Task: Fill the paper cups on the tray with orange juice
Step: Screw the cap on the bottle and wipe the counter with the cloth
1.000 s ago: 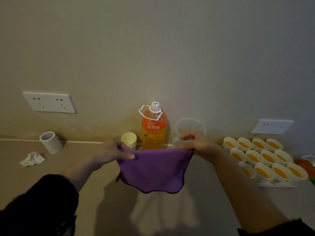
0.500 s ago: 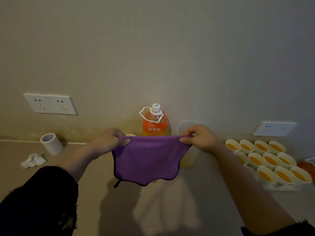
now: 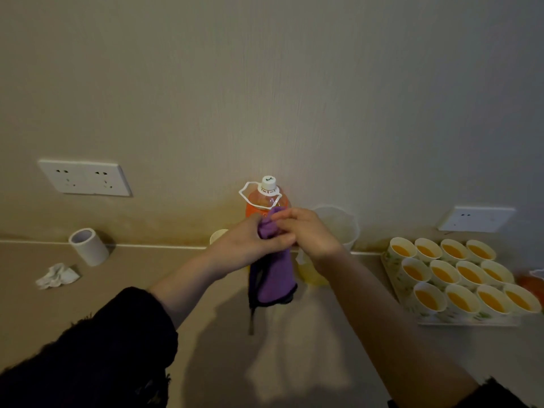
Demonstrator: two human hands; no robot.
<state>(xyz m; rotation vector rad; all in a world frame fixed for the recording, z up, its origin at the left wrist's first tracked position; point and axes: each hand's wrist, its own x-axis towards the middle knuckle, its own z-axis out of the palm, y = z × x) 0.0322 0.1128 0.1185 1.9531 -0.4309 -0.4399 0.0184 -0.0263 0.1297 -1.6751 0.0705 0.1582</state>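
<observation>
Left hand (image 3: 250,245), right hand (image 3: 313,238) grip purple cloth (image 3: 276,279); paper cups (image 3: 459,275) well right.

Both forearms reach forward, the left hand (image 3: 245,245) and right hand (image 3: 310,235) meeting, each gripping a bunched cloth (image 3: 276,276).

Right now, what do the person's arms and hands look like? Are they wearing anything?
Both hands are bare: no gloves, and no rings or watch that I can see. The left hand comes out of a fuzzy black sleeve that leaves the forearm uncovered. Behind the right hand, only a dark cuff shows at the picture's bottom edge.
</observation>
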